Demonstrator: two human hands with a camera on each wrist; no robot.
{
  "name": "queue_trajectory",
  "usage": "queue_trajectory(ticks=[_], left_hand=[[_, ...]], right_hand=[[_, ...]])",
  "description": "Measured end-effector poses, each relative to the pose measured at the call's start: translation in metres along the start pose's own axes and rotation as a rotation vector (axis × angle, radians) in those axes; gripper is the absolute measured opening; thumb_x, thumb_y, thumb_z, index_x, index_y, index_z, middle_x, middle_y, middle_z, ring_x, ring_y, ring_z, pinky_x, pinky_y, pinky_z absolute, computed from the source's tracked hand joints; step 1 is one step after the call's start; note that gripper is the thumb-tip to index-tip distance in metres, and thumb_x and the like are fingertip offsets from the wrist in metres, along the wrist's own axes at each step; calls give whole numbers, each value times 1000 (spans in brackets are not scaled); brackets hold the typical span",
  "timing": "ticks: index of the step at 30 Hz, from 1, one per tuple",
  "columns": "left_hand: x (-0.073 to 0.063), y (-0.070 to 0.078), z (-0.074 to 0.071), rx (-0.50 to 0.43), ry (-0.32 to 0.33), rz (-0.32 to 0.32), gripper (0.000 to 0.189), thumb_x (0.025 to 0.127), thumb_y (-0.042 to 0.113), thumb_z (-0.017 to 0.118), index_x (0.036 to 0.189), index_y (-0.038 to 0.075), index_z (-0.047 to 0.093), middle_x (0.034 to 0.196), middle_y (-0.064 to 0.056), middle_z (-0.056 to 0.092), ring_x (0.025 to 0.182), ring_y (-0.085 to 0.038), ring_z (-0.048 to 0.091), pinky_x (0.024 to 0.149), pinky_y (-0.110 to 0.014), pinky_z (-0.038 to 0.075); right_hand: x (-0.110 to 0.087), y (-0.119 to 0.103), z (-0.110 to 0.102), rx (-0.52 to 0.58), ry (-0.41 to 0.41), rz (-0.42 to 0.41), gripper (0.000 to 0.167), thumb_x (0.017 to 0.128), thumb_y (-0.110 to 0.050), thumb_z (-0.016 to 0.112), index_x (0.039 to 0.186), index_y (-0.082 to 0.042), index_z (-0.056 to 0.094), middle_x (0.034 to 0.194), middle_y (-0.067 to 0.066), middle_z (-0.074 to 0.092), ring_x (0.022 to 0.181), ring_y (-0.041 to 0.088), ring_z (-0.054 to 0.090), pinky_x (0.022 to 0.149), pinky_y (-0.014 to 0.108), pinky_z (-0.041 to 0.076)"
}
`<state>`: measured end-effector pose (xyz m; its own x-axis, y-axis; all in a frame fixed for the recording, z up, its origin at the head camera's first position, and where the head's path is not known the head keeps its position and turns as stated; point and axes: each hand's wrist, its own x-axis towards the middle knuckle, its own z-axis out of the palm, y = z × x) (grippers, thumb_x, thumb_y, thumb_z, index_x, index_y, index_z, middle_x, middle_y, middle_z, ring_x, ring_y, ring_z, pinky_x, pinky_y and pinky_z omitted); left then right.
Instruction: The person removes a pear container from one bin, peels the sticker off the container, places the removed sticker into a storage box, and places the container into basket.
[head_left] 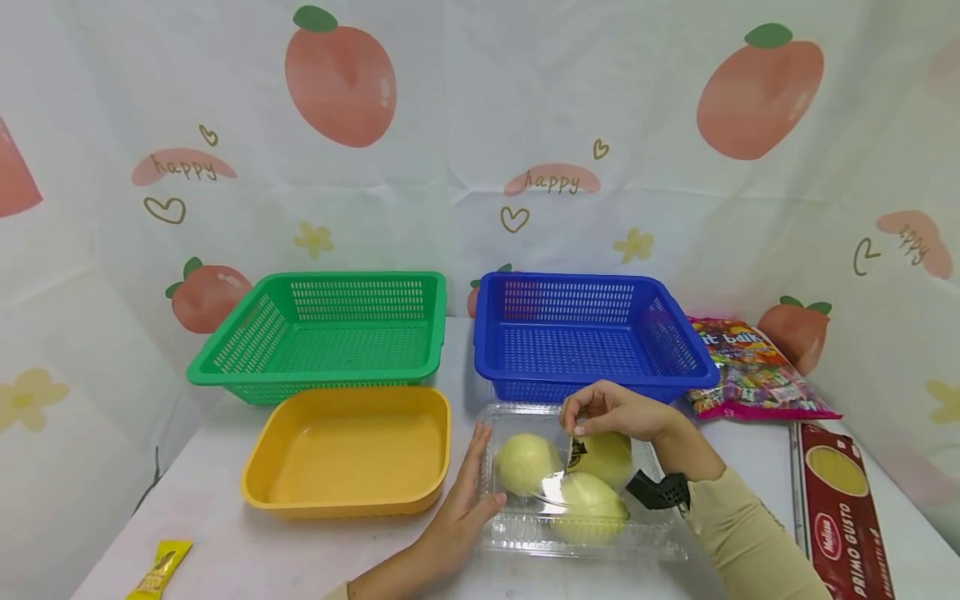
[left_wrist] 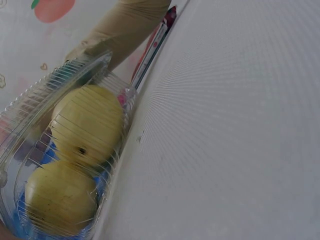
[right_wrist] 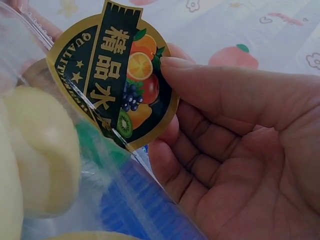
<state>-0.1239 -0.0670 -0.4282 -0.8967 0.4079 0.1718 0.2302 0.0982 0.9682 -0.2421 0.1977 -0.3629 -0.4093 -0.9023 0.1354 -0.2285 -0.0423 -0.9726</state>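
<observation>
Fruit sticker: the dark, gold-edged oval sticker [right_wrist: 111,82] stands up from the lid of the clear plastic clamshell [head_left: 645,548], its lower edge meeting the plastic; how much of it is stuck down, I cannot tell.
Right hand: the thumb and fingertips of the right hand [head_left: 618,414] are clamped on the sticker's edge, above the lid's far half.
Left hand: the left hand [head_left: 461,510] rests against the clamshell's left side, thumb apart from the fingers and reaching onto the near-left corner.
Clamshell: on the table [head_left: 727,467], just on the near side of the blue basket [head_left: 592,379], with three pale yellow-green fruits [head_left: 527,464] inside.
Tear risk: a sharp pull could rip the sticker if its glue grips harder than the paper holds.
Crease risk: a tight pinch or a loose lower edge could fold it onto itself.
Slip risk: the clamshell could slide or its thin lid flex if the left hand's touch is too light.
Roll risk: a jolt could knock the fruits together.
</observation>
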Motion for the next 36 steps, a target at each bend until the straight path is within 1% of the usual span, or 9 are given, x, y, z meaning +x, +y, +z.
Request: queue_trajectory(ticks=[2, 6, 9, 11, 13, 19, 25, 34, 36], left_hand=[[0, 1, 0, 1, 1, -1, 74, 93, 7, 46, 151, 17, 1, 157, -1, -14, 145, -22, -12, 109, -11, -3], [0, 1, 0, -2, -1, 1, 74, 93, 6, 46, 151, 16, 1, 157, -1, -14, 145, -23, -12, 108, -9, -2], [0, 1, 0, -3, -2, -2, 74, 93, 7, 46, 151, 16, 1, 157, -1, -14, 145, -23, -12, 111, -16, -3], [0, 1, 0, -1, -4, -3, 74, 93, 7, 46, 151, 16, 1, 157, 0, -15, 145, -23, -12, 112, -20, -4], [0, 1, 0, -4, -6, 2, 74, 93, 7, 46, 151, 16, 0, 157, -1, -15, 145, -23, -13, 112, -20, -4], [0, 0, 0, -14, -9, 31, 74, 93, 6, 45, 151, 14, 0, 157, -3, -16, 144, -25, -14, 107, -9, -2], [0, 0, 0, -10, -4, 40, 73, 93, 6, 45, 151, 12, 0, 157, -5, -15, 144, -25, -13, 104, -3, -1], [0, -1, 0, -4, -9, 20, 74, 93, 8, 45, 151, 15, 0, 157, -3, -15, 144, -24, -14, 107, -8, -2], [0, 0, 0, -7, -8, 17, 74, 93, 8, 45, 151, 15, 0, 157, -3, -15, 144, -23, -14, 109, -12, -3]], right_hand=[[0, 0, 0, -2, 1, -3, 20, 89, 6, 50, 92, -7, 64, 92, -11, 62, 92, 6, 55, 81, 20, 46], [0, -1, 1, -6, 22, 31, 24, 89, 5, 51, 91, -14, 66, 91, -11, 63, 92, 6, 55, 80, 19, 47], [0, -2, 0, -8, 36, 44, 24, 89, 4, 52, 91, -15, 67, 90, -11, 64, 90, 5, 56, 78, 18, 48], [0, -1, 0, -13, 34, 21, 24, 88, 6, 52, 92, -13, 67, 90, -11, 64, 90, 6, 57, 77, 19, 49], [1, 0, 0, -14, 43, 12, 24, 88, 5, 53, 92, -13, 68, 91, -11, 65, 89, 5, 58, 75, 18, 50], [1, 0, 0, -3, 68, 10, 27, 87, 5, 55, 92, -17, 71, 94, -9, 68, 88, 4, 60, 75, 17, 51], [1, 0, 1, 17, 79, 7, 28, 88, 5, 55, 92, -17, 71, 94, -8, 68, 89, 4, 61, 76, 18, 51], [1, -1, 2, 16, 79, 14, 27, 88, 5, 54, 91, -17, 71, 93, -10, 68, 89, 3, 60, 75, 18, 51], [1, -1, 2, 15, 82, 14, 27, 88, 5, 54, 90, -17, 71, 93, -11, 68, 89, 4, 60, 75, 18, 50]])
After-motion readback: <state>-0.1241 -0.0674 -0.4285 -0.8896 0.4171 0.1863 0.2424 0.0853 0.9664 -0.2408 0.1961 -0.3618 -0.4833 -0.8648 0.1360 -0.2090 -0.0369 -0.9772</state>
